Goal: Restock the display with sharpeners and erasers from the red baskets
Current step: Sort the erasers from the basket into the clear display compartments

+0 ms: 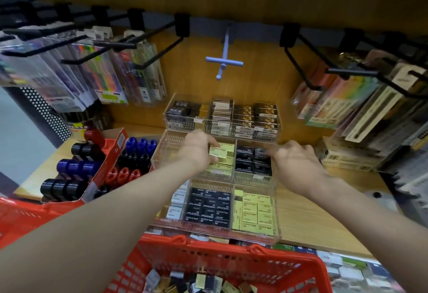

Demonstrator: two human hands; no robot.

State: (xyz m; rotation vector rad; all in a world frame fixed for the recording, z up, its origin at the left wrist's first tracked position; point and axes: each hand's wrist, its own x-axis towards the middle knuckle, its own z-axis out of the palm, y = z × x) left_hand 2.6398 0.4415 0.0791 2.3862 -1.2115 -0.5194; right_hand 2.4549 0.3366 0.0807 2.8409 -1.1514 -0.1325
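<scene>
- The left hand reaches into the middle tier of the clear display, fingers curled round a yellow eraser pinched between thumb and fingertips; it seems held flat so it can drop in line with the yellow erasers already in that middle compartment.
- The right hand rests at the neighbouring compartment of black erasers, fingers loosely curled. Whether it holds anything cannot be told; it probably steadies the display or tidies the row.
- The eraser is a small pale-yellow block in a printed sleeve, matching the stacked ones in the front tier's right compartment; the print is too blurred to read.
- A red basket sits just below the display, close to the person, with loose yellow, black and white packs inside, so stock is in easy reach.
- A second red basket is at the left edge, beside a red carton of black, blue and red sharpeners on the shelf.
</scene>
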